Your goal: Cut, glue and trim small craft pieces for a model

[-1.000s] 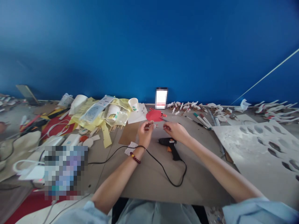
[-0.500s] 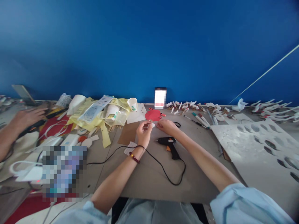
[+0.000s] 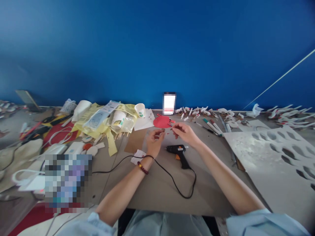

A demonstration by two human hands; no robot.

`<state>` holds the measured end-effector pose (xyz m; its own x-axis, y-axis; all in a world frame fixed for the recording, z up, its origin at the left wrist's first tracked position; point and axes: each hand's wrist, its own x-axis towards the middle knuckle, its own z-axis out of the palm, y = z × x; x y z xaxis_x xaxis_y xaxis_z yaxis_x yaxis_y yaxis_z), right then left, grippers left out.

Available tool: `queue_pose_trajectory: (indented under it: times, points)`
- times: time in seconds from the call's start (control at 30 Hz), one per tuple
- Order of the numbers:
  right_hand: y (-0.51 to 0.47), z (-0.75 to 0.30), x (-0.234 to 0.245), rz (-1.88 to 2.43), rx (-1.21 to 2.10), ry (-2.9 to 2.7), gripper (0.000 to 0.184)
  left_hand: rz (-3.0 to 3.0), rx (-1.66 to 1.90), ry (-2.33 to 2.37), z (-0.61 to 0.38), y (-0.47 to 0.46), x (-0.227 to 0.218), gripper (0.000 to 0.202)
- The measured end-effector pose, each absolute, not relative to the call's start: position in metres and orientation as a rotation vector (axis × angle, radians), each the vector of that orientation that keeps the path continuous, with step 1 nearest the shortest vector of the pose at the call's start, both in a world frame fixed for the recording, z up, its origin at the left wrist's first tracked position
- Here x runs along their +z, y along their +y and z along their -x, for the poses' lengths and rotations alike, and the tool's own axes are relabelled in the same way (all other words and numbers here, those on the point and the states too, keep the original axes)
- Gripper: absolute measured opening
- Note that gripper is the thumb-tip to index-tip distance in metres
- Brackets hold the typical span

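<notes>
My left hand [image 3: 155,141] is closed in a pinch in the middle of the table. A tiny piece with a reddish tip shows at its fingertips, too small to name. Facing it, a short gap away, my right hand [image 3: 184,132] has its thumb and fingers pressed together; what they hold, if anything, I cannot make out. Just below both hands a black hot glue gun [image 3: 181,156] lies on its side, its cord looping over my left wrist. Beyond the hands lies a red disc [image 3: 161,121] with red pens at its edge.
A lit phone [image 3: 169,104] leans on the blue wall. Leftward are a paper cup [image 3: 140,110], yellow packaging [image 3: 94,127] and a brown card [image 3: 135,141]. Rightward lie markers [image 3: 209,126], small white bird-like pieces [image 3: 222,111] and a white sheet with cut-outs [image 3: 265,160].
My right hand has lifted slightly and shifted right, its fingers more curled. The white piece at my left fingertips no longer shows. Another person's hand at the far left has left the view.
</notes>
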<state>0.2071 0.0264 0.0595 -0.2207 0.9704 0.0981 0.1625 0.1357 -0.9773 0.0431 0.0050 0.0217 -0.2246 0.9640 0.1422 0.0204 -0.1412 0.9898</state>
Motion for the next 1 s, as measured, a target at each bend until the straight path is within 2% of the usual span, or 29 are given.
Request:
queue_pose_trajectory:
  times: [0.3,1.0]
  points:
    - [0.019,-0.194,0.055,1.075,1.169,-1.451,0.025,-1.218,1.473,1.282,-0.045,0.006,0.018,0.016]
    - [0.014,-0.188,0.048,1.124,0.798,-1.615,0.013,-1.184,1.437,1.217,-0.048,0.004,0.019,0.017]
